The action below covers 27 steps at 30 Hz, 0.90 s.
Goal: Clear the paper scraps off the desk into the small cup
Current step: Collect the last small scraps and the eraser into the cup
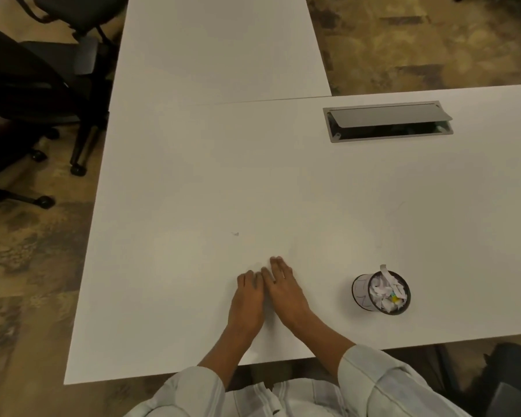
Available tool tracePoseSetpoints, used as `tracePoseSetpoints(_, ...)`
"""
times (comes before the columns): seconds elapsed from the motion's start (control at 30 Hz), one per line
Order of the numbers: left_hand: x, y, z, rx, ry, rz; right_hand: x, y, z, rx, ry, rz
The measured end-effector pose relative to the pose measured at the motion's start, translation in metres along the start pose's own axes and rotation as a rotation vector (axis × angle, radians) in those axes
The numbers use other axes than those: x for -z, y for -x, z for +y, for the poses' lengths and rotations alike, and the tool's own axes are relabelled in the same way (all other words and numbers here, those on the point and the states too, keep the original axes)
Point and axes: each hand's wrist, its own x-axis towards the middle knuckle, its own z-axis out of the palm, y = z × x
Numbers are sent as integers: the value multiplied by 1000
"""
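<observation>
- Near the front edge of the surface (pixel 193 176), my left hand (pixel 248 299) and right hand (pixel 285 288) lie flat, side by side, fingers straight and holding nothing; the job looks finished.
- To my right, the small cup (pixel 381 292) stands upright, stuffed with paper scraps (pixel 384 288).
- One tiny speck (pixel 235 234) remains ahead.
- No writing is legible.

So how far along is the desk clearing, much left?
Mostly done: the small cup is packed with paper scraps. In hand: the left hand and right hand rest together on the desk; anything beneath them is hidden. Left: one tiny speck, possibly a scrap.
</observation>
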Motion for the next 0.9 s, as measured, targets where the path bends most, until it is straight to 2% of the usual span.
tracePoseSetpoints(0.17,-6,-2,-3,-167,-200,-40,12,6,22,144,184,91)
tracePoseSetpoints(0.3,-6,-5,-1,-278,-349,-73,21,15,35,168,278,59)
tracePoseSetpoints(0.43,-1,-14,-3,-394,-421,-87,29,12,29,71,193,53)
tracePoseSetpoints(0.53,0,-21,-3,-362,-390,-60,34,5,27,-9,42,40)
tracePoseSetpoints(0.63,1,-24,3,-264,-300,-21,39,13,32,-146,-222,162)
tracePoseSetpoints(0.77,3,-25,24,-83,47,63,71,57,40,-269,-479,396)
tracePoseSetpoints(0.9,16,-21,90,-178,339,126,108,119,68,-409,-611,589)
